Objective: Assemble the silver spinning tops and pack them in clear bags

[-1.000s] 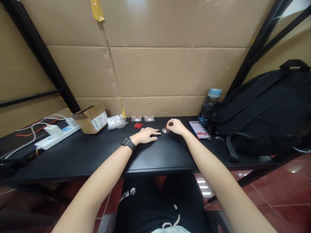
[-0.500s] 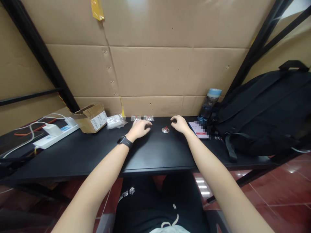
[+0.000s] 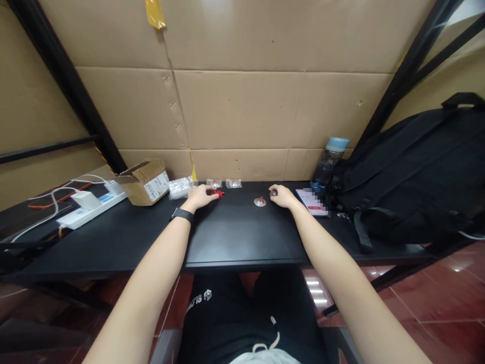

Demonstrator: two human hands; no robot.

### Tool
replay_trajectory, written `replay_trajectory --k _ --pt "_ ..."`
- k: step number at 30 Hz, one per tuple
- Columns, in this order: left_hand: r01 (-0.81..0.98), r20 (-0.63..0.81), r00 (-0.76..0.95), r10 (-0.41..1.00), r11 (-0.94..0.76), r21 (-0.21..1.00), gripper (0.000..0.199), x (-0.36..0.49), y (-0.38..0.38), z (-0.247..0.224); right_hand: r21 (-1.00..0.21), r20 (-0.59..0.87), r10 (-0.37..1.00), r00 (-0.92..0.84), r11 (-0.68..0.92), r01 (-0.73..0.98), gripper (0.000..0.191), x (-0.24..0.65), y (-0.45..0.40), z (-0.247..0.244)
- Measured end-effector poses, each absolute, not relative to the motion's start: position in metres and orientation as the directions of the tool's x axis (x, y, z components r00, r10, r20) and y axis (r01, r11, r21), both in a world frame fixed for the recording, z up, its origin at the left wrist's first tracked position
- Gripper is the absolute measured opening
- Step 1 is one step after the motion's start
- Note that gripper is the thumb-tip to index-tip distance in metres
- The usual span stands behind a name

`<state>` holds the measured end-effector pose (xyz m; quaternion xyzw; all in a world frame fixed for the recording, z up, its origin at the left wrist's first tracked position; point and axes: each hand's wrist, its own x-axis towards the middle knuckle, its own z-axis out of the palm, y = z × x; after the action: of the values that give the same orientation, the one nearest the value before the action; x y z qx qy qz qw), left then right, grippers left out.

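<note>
Behind red pieces (image 3: 219, 194): clear packets (image 3: 233, 183); leftward, open carton (image 3: 141, 189).

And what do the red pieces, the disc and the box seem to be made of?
Red pieces: probably plastic, by their bright, even colour; finish unclear.
Disc: perhaps clear plastic or soft rubber, see-through and shiny; too small to be sure.
Box: cardboard, matt brown, with stiff folded flaps.

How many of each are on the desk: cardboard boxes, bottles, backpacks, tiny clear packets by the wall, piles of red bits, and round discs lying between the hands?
Cardboard box: 1
Bottle: 1
Backpack: 1
Tiny packets: 2
Red pile: 1
Round disc: 1
Total: 7
</note>
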<state>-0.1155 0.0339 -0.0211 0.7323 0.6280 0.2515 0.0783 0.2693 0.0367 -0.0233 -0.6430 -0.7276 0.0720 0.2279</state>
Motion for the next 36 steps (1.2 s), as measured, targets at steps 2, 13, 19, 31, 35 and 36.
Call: replay_trajectory --k 2,13,19,31,35,36 --pt "0.89 0.268 0.118 0.956 -0.222 0.399 0.05 -0.112 0.034 -0.024 -0.393 0.241 0.968 -0.071 0.164 0.905 0.039 0.269 0.036 -0.023" --pt "0.92 0.28 0.112 0.954 -0.206 0.334 0.045 -0.11 0.034 -0.027 -0.373 0.236 0.969 -0.067 0.154 0.915 0.039 0.272 0.035 -0.021" --pt "0.926 0.289 0.123 0.949 -0.215 0.312 0.038 -0.109 0.033 -0.026 -0.394 0.219 0.974 -0.065 0.149 0.907 0.032 0.272 0.033 -0.018" --pt "0.932 0.347 0.101 0.932 -0.211 0.295 0.025 -0.102 0.03 -0.026 -0.417 0.227 0.971 -0.068 0.16 0.895 0.031 0.272 0.028 -0.013" --pt "0.931 0.364 0.119 0.924 -0.231 0.282 0.025 -0.099 0.03 -0.027 -0.42 0.237 0.969 -0.068 0.166 0.892 0.032 0.272 0.028 -0.013" --pt "0.932 0.365 0.123 0.923 -0.234 0.277 0.025 -0.099 0.03 -0.027 -0.42 0.237 0.969 -0.067 0.165 0.892 0.033 0.272 0.028 -0.013"
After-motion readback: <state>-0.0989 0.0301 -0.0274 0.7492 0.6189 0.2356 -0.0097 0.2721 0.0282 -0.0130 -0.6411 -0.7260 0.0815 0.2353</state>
